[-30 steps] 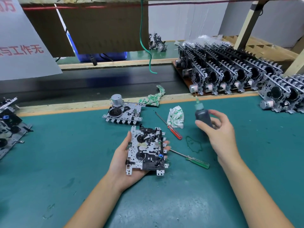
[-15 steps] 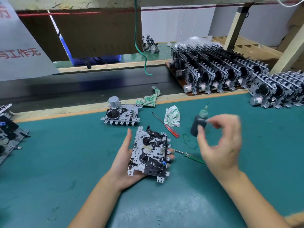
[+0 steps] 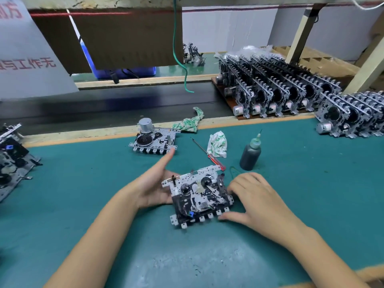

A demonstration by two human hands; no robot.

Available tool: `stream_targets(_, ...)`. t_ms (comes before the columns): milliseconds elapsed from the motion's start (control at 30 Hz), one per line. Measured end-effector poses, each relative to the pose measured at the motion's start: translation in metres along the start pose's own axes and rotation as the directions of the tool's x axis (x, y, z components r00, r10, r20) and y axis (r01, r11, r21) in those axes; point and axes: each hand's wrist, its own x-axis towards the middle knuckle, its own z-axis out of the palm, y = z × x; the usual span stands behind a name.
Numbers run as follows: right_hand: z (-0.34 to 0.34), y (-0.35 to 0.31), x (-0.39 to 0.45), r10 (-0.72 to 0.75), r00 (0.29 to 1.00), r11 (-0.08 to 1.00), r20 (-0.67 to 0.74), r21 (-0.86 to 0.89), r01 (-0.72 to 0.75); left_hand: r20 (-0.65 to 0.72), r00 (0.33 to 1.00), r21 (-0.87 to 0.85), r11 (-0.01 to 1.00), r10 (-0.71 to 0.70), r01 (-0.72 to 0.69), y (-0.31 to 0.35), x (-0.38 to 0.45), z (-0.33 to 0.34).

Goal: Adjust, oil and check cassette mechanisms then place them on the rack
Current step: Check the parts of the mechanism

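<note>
Your left hand (image 3: pixel 152 185) is cradling the cassette mechanism (image 3: pixel 198 195) from beneath with fingers mostly straight, just above the green table (image 3: pixel 83 204). Your right hand (image 3: pixel 252 197) is gripping its right edge, thumb under the lower corner. The oil bottle (image 3: pixel 250 154) is standing upright just beyond.

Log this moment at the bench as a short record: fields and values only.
held item: cassette mechanism, face up, just above the green mat
left hand: supports its left edge, fingers straight
right hand: grips its right edge
oil bottle: upright on the mat, nobody holding it
red screwdriver: lying beyond the mechanism
rag: crumpled beside the bottle
second mechanism: flat, near the mat's far edge
rack: rows of mechanisms on edge
</note>
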Motion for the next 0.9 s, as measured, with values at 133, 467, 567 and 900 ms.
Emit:
stream_targets(133,0.011,-0.008,-0.004,0.039,0.977,0.995,-0.208,0.103,-0.018,-0.441,0.791,0.631,0.773,0.424,-0.062,-0.019,-0.026,0.001)
stream_targets(467,0.016,-0.004,0.004,-0.008,0.976,0.999,-0.219,-0.041,-0.001,-0.177,0.602,0.984,0.132,0.779,0.119,-0.068,-0.034,0.029)
stream_targets(567,0.016,0.002,0.008,-0.061,0.978,0.998,-0.2,-0.014,0.059,-0.181,0.515,0.983,0.153,0.838,0.097,-0.07,-0.029,0.034)
stream_targets(900,0.031,0.0,0.003,-0.054,0.943,0.995,-0.33,0.057,0.077,-0.157,0.53,0.988,0.137,0.834,0.078,-0.071,-0.027,0.024)
